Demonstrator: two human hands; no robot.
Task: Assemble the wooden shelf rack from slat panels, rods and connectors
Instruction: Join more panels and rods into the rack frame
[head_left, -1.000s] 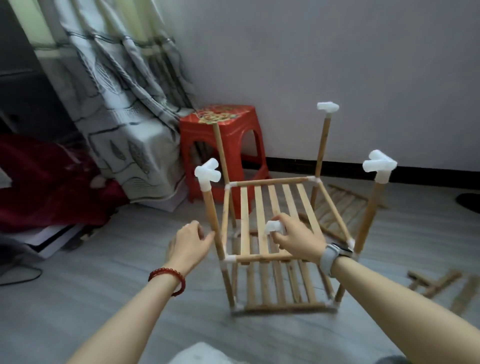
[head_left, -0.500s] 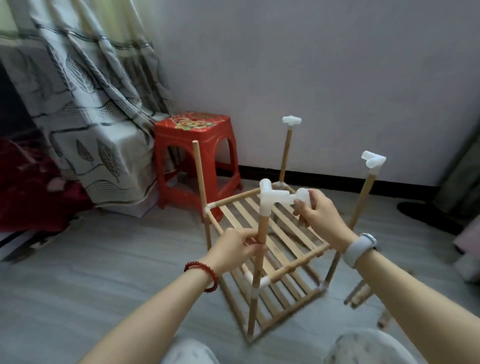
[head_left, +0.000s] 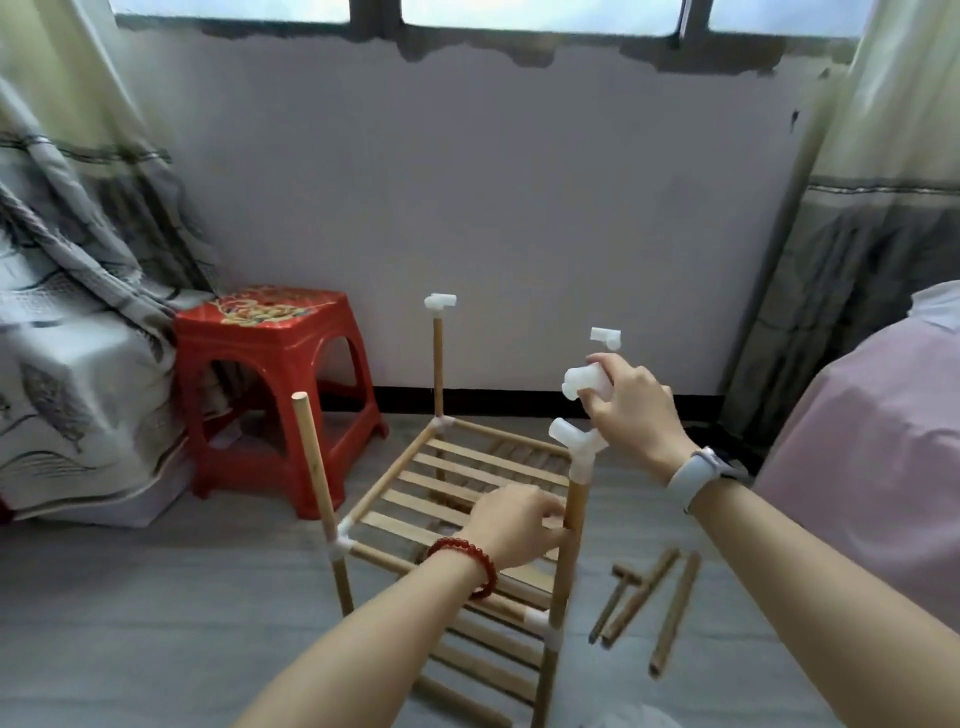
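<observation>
We steady the rack (head_left: 467, 499) on the floor (head_left: 156, 623), our left hand (head_left: 511, 525) curled round the near right upright rod (head_left: 569, 540), just below its white connector (head_left: 574, 441). Our right hand (head_left: 631, 410) pinches a loose connector (head_left: 584, 382) above it. The frame looks light and wobbly, so we judge the rods the best hold; connectors seem slick. Four uprights stand; three are capped, and the near left rod (head_left: 314, 467) is bare. Three or four spare rods (head_left: 649, 603) lie to the right.
</observation>
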